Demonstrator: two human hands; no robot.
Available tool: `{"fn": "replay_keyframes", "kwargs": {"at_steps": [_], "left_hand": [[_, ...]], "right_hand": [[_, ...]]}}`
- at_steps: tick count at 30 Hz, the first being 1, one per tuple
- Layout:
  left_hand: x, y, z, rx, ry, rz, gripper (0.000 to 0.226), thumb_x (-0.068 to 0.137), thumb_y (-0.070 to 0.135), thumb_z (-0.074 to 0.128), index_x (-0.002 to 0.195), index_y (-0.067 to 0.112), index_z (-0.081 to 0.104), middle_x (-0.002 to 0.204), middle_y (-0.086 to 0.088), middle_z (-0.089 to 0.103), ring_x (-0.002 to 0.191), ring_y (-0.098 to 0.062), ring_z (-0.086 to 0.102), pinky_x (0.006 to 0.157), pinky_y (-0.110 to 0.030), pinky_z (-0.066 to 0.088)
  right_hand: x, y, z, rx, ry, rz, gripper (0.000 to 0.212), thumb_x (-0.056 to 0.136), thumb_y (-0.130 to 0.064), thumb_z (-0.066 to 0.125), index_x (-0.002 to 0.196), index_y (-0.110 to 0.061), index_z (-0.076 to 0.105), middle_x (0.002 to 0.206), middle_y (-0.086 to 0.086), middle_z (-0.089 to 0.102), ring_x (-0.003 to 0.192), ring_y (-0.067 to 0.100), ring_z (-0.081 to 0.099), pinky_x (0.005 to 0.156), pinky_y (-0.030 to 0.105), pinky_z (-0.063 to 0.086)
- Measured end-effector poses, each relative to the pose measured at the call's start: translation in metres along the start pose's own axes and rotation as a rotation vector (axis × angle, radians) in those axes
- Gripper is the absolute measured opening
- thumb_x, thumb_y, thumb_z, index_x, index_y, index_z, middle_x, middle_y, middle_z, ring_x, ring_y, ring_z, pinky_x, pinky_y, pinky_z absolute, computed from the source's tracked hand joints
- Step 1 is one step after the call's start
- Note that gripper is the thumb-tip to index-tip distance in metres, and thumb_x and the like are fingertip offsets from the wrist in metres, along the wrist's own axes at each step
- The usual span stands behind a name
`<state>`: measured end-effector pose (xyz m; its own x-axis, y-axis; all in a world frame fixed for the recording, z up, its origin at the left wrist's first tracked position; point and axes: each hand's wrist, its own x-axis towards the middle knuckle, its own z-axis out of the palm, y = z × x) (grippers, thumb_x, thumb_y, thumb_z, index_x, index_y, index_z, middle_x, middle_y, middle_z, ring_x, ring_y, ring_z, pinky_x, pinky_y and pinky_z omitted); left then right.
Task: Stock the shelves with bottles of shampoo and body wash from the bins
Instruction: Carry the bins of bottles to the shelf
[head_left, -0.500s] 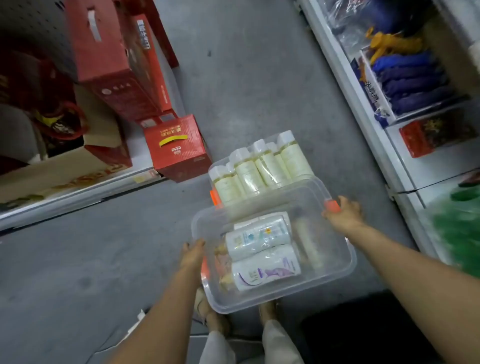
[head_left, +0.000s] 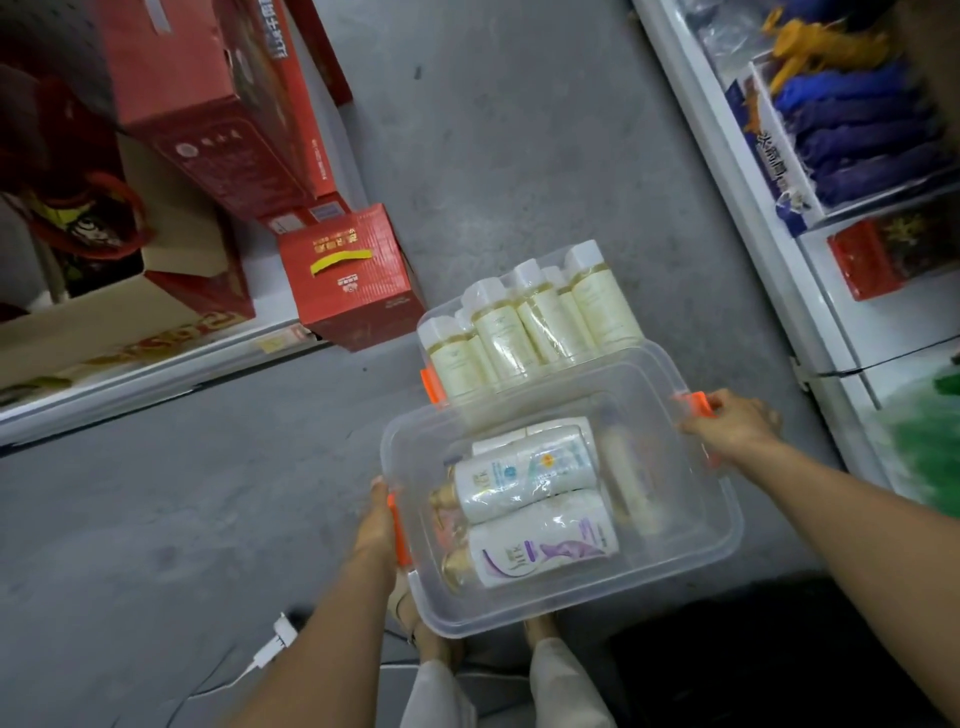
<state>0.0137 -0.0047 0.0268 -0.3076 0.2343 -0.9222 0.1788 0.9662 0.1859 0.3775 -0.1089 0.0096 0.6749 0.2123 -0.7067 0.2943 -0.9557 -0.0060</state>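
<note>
I hold a clear plastic bin (head_left: 691, 564) with orange handles in front of me above the floor. My left hand (head_left: 378, 525) grips its left orange handle and my right hand (head_left: 732, 423) grips the right one. Inside lie white wrapped bottles (head_left: 524, 478), one with a purple swirl label (head_left: 545, 551), gold caps pointing left. Beyond it a second clear bin (head_left: 441, 317) holds several upright cream bottles (head_left: 530, 322) with white caps.
A red carton (head_left: 353, 280) stands on the grey floor at the left, by a low shelf with larger red boxes (head_left: 218, 104). White shelving (head_left: 779, 249) with blue and yellow goods runs along the right. A white cable (head_left: 270, 647) lies near my feet.
The held bin has shifted slightly nearer to me; my grip on both handles is the same.
</note>
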Motion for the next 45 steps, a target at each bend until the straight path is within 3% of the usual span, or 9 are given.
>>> {"fn": "replay_keyframes", "kwargs": {"at_steps": [5, 11, 20, 25, 29, 33, 38, 42, 45], "left_hand": [[-0.007, -0.009, -0.003, 0.006, -0.105, -0.028, 0.049, 0.102, 0.058, 0.035, 0.116, 0.016, 0.056, 0.101, -0.010, 0.063, 0.074, -0.021, 0.053, 0.087, -0.042, 0.042], [-0.027, -0.014, -0.023, 0.024, -0.128, -0.025, 0.044, 0.101, 0.057, 0.037, 0.087, 0.022, 0.058, 0.086, -0.006, 0.060, 0.077, -0.021, 0.056, 0.083, -0.041, 0.044], [-0.080, -0.011, -0.105, -0.076, -0.071, -0.009, 0.049, 0.101, 0.055, 0.042, 0.091, 0.010, 0.058, 0.080, -0.009, 0.056, 0.072, -0.021, 0.051, 0.064, -0.034, 0.041], [-0.096, -0.013, -0.173, -0.132, -0.034, 0.051, 0.054, 0.099, 0.059, 0.041, 0.082, 0.010, 0.055, 0.079, -0.010, 0.054, 0.073, -0.024, 0.052, 0.080, -0.041, 0.044], [-0.104, -0.010, -0.237, -0.177, 0.009, 0.084, 0.056, 0.096, 0.064, 0.044, 0.088, 0.010, 0.056, 0.085, -0.012, 0.056, 0.087, -0.030, 0.054, 0.089, -0.048, 0.048], [-0.110, -0.005, -0.302, -0.203, 0.049, 0.104, 0.049, 0.098, 0.057, 0.048, 0.082, 0.010, 0.054, 0.077, -0.011, 0.055, 0.074, -0.025, 0.053, 0.074, -0.041, 0.049], [-0.105, -0.007, -0.393, -0.259, 0.071, 0.072, 0.049, 0.099, 0.057, 0.046, 0.085, 0.011, 0.055, 0.081, -0.011, 0.056, 0.075, -0.025, 0.055, 0.084, -0.045, 0.052], [-0.092, -0.011, -0.470, -0.329, 0.116, 0.050, 0.049, 0.097, 0.059, 0.049, 0.091, 0.012, 0.055, 0.080, -0.010, 0.056, 0.071, -0.025, 0.054, 0.072, -0.040, 0.051], [-0.079, -0.017, -0.527, -0.408, 0.131, 0.022, 0.049, 0.096, 0.060, 0.049, 0.091, 0.012, 0.055, 0.077, -0.009, 0.056, 0.067, -0.023, 0.052, 0.068, -0.036, 0.048]], "right_hand": [[-0.017, -0.011, 0.005, 0.334, -0.128, 0.007, 0.045, 0.086, -0.020, 0.074, 0.118, -0.005, 0.047, 0.106, 0.015, 0.053, 0.092, 0.029, 0.053, 0.060, 0.031, 0.040], [-0.043, 0.000, -0.003, 0.349, -0.161, 0.021, 0.031, 0.090, -0.019, 0.070, 0.108, -0.006, 0.049, 0.102, 0.018, 0.052, 0.079, 0.027, 0.050, 0.055, 0.030, 0.037], [-0.131, -0.055, -0.047, 0.273, -0.197, -0.110, 0.043, 0.091, -0.025, 0.068, 0.116, 0.006, 0.053, 0.102, 0.020, 0.055, 0.085, 0.032, 0.055, 0.070, 0.037, 0.044], [-0.192, -0.105, -0.058, 0.279, -0.215, -0.235, 0.013, 0.094, -0.012, 0.064, 0.091, -0.003, 0.056, 0.077, 0.013, 0.053, 0.063, 0.024, 0.052, 0.039, 0.023, 0.042], [-0.241, -0.154, -0.051, 0.223, -0.204, -0.376, 0.026, 0.090, -0.020, 0.070, 0.106, -0.005, 0.056, 0.087, 0.013, 0.057, 0.074, 0.028, 0.055, 0.058, 0.031, 0.042], [-0.289, -0.208, -0.032, 0.161, -0.231, -0.459, 0.031, 0.090, -0.026, 0.070, 0.108, -0.005, 0.055, 0.080, 0.008, 0.051, 0.069, 0.021, 0.050, 0.062, 0.031, 0.042], [-0.356, -0.283, 0.004, 0.067, -0.248, -0.501, 0.031, 0.087, -0.028, 0.073, 0.081, -0.005, 0.052, 0.070, 0.011, 0.048, 0.060, 0.024, 0.047, 0.056, 0.034, 0.042], [-0.412, -0.345, 0.044, -0.008, -0.261, -0.554, 0.026, 0.089, -0.020, 0.072, 0.080, -0.005, 0.052, 0.068, 0.009, 0.048, 0.056, 0.022, 0.048, 0.046, 0.027, 0.040], [-0.457, -0.392, 0.079, -0.053, -0.294, -0.629, 0.024, 0.087, -0.018, 0.074, 0.089, 0.004, 0.064, 0.079, 0.017, 0.063, 0.069, 0.030, 0.062, 0.060, 0.032, 0.057]]}}
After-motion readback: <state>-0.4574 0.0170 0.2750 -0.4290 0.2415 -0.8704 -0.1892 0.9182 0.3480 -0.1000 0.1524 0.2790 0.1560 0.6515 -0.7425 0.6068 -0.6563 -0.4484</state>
